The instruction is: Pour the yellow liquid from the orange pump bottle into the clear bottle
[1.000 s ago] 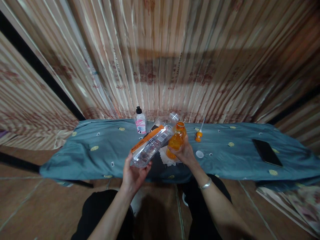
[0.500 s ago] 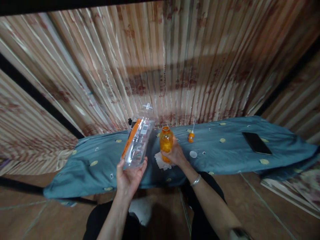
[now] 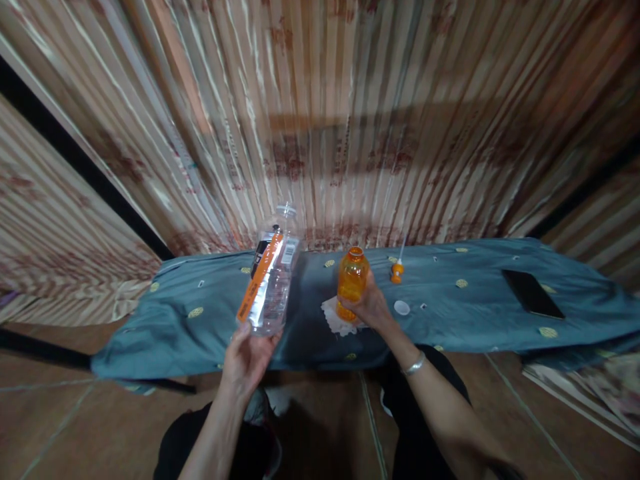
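Observation:
My left hand (image 3: 250, 357) grips the base of a clear plastic bottle (image 3: 273, 280) with an orange and black label, its uncapped-looking neck pointing up and away from me. An orange see-through bottle (image 3: 353, 280), open at the top, stands nearly upright with my right hand (image 3: 371, 303) wrapped round its right side. Under the orange bottle lies a white scalloped cloth or paper (image 3: 332, 319). Behind and right of it sits an orange pump top (image 3: 397, 272) with a thin pale tube. Close to my right wrist is a small white disc (image 3: 401, 308).
A bench or narrow table is covered by a teal patterned cloth (image 3: 465, 327). On its right side lies a flat black tablet-like object (image 3: 533, 294). A striped floral curtain (image 3: 320, 133) hangs along the back edge, with dark slanting poles (image 3: 95, 167) at the sides.
The clear bottle has turned so its label faces me more, and it has shifted slightly left. The whole view has swung a little; my right hand still holds the orange bottle.

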Tool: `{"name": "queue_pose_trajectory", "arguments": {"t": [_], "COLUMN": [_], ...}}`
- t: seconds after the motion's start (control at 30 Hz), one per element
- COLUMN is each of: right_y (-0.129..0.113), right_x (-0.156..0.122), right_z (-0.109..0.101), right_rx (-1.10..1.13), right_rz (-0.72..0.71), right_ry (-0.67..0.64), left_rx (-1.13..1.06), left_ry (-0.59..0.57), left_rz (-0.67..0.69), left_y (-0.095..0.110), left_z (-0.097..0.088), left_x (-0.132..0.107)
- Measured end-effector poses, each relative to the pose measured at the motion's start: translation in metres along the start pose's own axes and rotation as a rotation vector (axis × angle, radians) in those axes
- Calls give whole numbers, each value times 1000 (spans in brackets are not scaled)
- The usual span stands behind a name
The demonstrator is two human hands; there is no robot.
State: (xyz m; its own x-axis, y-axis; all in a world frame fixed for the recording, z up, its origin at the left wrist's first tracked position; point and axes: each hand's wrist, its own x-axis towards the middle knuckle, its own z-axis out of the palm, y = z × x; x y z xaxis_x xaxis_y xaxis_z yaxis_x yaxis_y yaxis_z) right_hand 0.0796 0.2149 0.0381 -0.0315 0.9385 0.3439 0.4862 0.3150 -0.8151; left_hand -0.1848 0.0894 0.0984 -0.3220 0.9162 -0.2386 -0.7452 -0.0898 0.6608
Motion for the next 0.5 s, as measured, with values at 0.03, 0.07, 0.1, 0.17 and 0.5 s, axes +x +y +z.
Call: {"name": "queue_pose_trajectory", "arguments": {"t": [0.03, 0.07, 0.1, 0.17, 0.5], "right_y": [1, 3, 5, 8, 13], "right_x": [0, 0, 0, 0, -5], "right_z": [0, -1, 0, 0, -2], "right_rx": [-2, -7, -16, -35, -80], "right_rz": [1, 1, -1, -11, -18], "right_ry": [-1, 2, 8, 25, 30], "left_rx": [10, 22, 36, 65, 287], "left_ry": [-1, -1, -1, -1, 25], "left_rz": [4, 8, 9, 7, 1], "left_y": [0, -1, -2, -3, -18], "left_z": [-2, -4, -6, -11, -43], "left_x": [1, 3, 5, 10, 55]}}
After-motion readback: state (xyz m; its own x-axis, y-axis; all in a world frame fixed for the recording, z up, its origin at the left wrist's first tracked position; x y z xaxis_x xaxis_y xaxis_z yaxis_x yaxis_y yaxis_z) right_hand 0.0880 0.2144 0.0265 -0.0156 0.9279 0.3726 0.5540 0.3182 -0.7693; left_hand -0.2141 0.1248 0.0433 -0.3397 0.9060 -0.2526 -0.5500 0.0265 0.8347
